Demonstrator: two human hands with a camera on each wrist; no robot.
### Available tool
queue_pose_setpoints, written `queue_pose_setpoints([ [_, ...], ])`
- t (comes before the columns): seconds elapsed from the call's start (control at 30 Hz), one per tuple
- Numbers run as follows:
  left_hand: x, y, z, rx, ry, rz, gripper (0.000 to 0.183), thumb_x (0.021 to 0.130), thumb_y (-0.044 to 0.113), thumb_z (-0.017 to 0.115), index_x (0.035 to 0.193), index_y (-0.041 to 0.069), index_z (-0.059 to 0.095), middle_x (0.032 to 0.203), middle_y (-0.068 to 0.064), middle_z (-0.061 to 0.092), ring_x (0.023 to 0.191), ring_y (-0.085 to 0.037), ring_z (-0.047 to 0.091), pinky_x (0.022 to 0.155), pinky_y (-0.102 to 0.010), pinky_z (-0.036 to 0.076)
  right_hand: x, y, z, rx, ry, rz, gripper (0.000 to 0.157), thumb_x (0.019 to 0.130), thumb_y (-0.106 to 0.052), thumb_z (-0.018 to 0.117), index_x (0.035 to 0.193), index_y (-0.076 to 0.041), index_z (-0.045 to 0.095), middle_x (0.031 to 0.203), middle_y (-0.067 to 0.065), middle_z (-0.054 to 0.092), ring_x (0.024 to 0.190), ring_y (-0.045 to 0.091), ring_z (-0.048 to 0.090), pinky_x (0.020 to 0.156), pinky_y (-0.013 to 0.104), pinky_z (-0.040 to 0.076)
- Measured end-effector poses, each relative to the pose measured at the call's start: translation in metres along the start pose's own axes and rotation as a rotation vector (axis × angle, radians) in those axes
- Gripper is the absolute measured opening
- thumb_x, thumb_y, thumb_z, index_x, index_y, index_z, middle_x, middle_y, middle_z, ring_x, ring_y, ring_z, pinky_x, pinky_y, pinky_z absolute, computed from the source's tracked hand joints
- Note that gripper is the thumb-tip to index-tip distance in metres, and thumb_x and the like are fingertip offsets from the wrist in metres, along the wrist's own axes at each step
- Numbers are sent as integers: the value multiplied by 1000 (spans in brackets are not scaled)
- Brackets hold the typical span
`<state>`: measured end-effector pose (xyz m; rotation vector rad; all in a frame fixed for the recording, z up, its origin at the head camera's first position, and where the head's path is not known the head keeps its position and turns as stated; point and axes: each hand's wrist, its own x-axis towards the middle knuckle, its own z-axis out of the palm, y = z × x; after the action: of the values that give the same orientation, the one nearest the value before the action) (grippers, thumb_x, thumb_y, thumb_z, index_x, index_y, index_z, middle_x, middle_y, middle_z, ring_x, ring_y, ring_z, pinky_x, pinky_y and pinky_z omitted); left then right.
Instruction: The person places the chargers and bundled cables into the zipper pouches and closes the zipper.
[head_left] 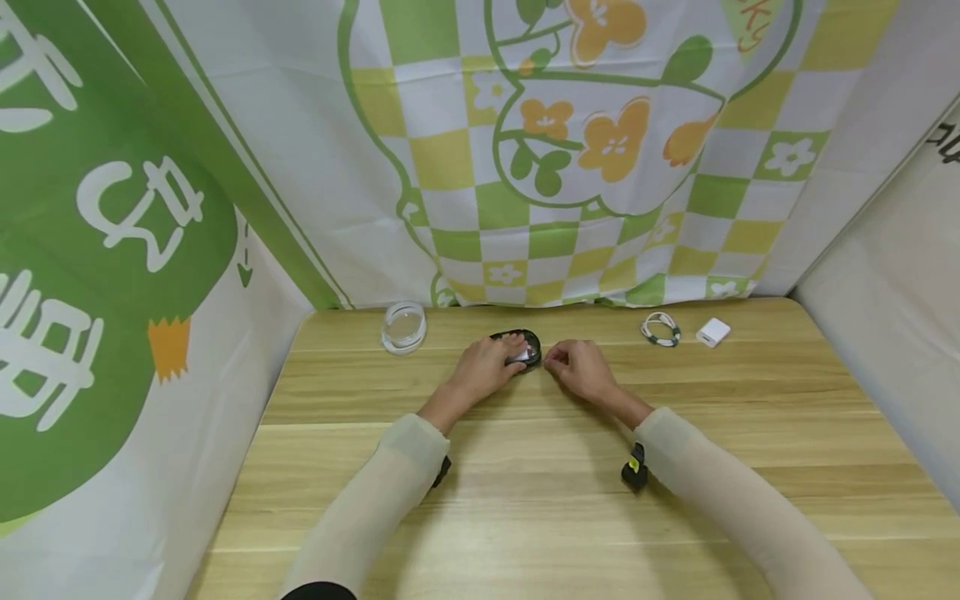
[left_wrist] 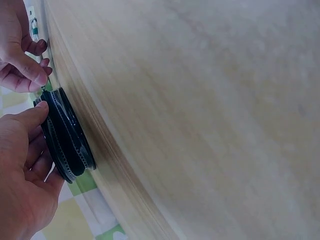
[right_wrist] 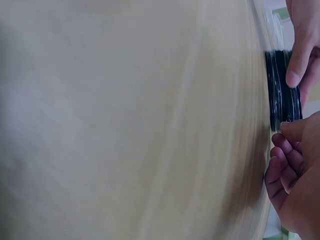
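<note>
A small oval black zippered case (head_left: 534,342) sits near the table's back edge, a pale patch showing on its top. My left hand (head_left: 482,367) holds it from the left, thumb at its near side and fingers over the top. In the left wrist view the zip teeth along the side of the case (left_wrist: 75,132) stand apart, with dark fabric between them. At the case's right end, my right hand (head_left: 585,369) pinches the small zipper pull (left_wrist: 43,88) between thumb and index finger. The right wrist view shows its other fingers (right_wrist: 280,175) curled below.
A coiled white cable (head_left: 403,327) lies at the back left of the wooden table (head_left: 510,500). To the right are a smaller white cable with dark green ties (head_left: 661,329) and a white charger block (head_left: 713,332). Printed fabric (head_left: 510,242) hangs behind the table.
</note>
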<state>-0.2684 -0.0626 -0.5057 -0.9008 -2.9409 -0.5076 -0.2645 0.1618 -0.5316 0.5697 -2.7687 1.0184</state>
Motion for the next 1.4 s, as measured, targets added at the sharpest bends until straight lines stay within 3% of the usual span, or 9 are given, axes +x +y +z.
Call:
queue_pose_setpoints([
  [0.3,1,2,0,-15,-1,2,43,103,30,71,143,14,66,152,-5,58,140,-23,58,111,-44,52,7,7,-5,-26,25,11,7,94,-11,79,90,-6,81,84,6,79,70,16,68,70,39,57],
  [0.77,2,1,0,-2,4,21,43,104,29,70,143,14,66,150,-6,59,137,-25,61,107,-46,54,21,8,-3,-50,16,94,11,97,-14,77,94,-4,81,88,7,79,79,21,71,75,42,57],
  [1.1,3,-2,-4,-33,-22,33,46,103,28,71,146,12,63,151,-9,58,139,-29,59,110,-47,53,18,6,-3,-38,8,123,12,97,-16,77,96,-5,81,90,8,80,81,23,72,77,42,59],
  [1.4,1,-6,-3,1,22,49,44,103,17,71,146,8,64,155,-8,56,144,-25,54,106,-46,55,8,2,-3,-21,30,78,11,95,-14,78,91,-5,82,83,5,79,75,19,72,73,40,59],
])
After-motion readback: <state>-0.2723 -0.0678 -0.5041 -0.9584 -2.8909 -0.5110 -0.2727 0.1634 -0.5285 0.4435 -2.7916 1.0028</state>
